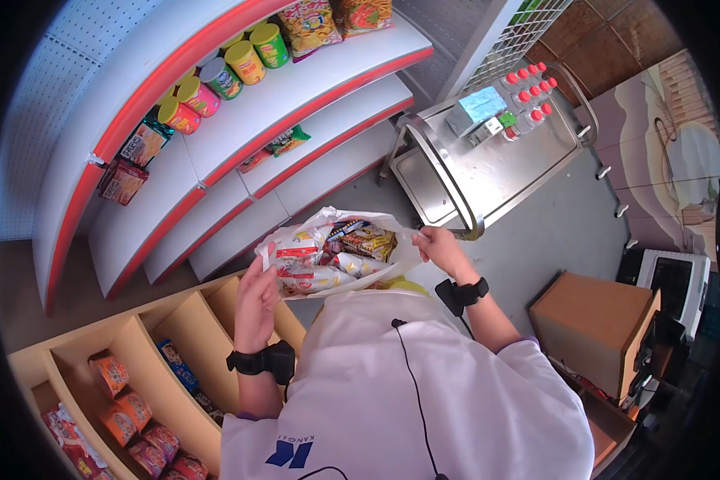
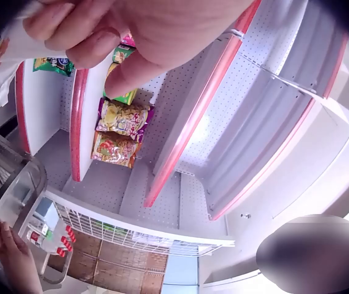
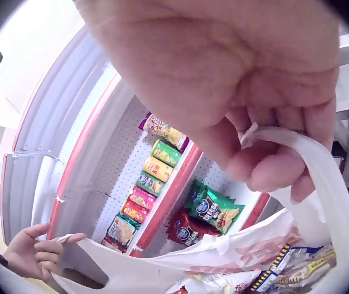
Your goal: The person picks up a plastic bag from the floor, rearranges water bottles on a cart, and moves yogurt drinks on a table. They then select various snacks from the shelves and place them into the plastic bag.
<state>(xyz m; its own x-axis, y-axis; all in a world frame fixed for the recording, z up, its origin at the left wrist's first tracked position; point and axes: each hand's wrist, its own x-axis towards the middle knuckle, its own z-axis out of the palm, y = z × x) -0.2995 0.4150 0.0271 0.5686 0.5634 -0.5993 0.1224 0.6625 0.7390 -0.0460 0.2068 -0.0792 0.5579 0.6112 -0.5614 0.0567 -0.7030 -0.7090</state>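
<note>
A white plastic bag (image 1: pixel 408 258) hangs stretched between both hands, its mouth wide and several snack packets (image 1: pixel 368 242) inside. The left hand (image 1: pixel 258 298) pinches the bag's edge on one side in the head view. On the other side, the right hand (image 1: pixel 442 250) grips the bag's handle; in the right wrist view the curled fingers of the right hand (image 3: pixel 266 147) hold the white handle strap (image 3: pixel 322 165). In the left wrist view, the left hand (image 2: pixel 131 37) has bent fingers beside the bag's white plastic (image 2: pixel 3 79).
Curved shelves (image 1: pixel 296 96) with cans (image 1: pixel 245 62) and snack bags (image 1: pixel 310 28) stand ahead. A metal cart (image 1: pixel 528 164) carries red-capped bottles (image 1: pixel 530 96) at the right. Wooden bins (image 1: pixel 148 352) hold packets at the lower left; a cardboard box (image 1: pixel 592 324) sits at the right.
</note>
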